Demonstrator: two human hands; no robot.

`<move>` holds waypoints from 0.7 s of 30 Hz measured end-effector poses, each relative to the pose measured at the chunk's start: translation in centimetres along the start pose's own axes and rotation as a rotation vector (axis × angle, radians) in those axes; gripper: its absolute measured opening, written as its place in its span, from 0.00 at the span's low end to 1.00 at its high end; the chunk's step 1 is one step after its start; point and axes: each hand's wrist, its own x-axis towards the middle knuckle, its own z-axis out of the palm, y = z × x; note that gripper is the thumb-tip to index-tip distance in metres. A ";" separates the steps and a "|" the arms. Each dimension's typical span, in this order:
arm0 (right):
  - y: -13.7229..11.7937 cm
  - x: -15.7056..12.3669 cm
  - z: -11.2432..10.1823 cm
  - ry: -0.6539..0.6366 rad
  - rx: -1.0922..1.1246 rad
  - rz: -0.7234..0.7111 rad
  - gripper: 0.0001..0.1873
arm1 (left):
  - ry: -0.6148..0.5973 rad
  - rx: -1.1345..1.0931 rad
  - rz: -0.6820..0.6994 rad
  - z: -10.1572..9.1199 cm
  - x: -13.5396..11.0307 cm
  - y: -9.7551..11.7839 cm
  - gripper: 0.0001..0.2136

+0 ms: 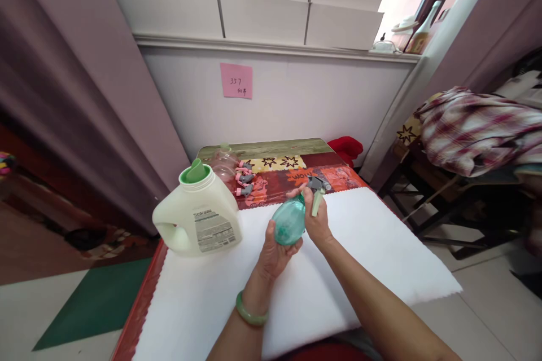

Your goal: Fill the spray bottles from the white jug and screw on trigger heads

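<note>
A translucent green spray bottle is held tilted above the white sheet. My left hand wraps round its rounded lower body, thumb on the near side. At the neck, my right hand is closed just under the grey trigger head, whose pale green lever sticks out beside the fingers. Whether the head is fully seated on the neck cannot be made out. To the left stands a large cream detergent jug with a green spout in its open mouth, apart from both hands.
Behind the jug are clear pinkish bottles and several pink-and-grey trigger heads on the patterned tablecloth. A white sheet covers the front of the table. A plaid cloth lies on a stool at right; a pink note hangs on the wall.
</note>
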 end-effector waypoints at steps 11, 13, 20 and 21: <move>0.3 0.1 0.2 0.116 0.035 0.091 0.18 | 0.101 0.270 0.429 -0.1 0.8 -1.3 0.40; 0.1 0.1 0.2 0.110 0.030 0.114 0.18 | 0.136 0.379 0.479 -0.2 0.7 -1.4 0.43; 0.5 0.3 0.6 0.172 0.041 0.195 0.17 | 0.374 0.658 0.691 -0.3 0.3 -1.7 0.43; 0.7 0.3 0.7 0.179 0.051 0.206 0.17 | 0.427 0.694 0.735 -0.3 0.4 -1.8 0.44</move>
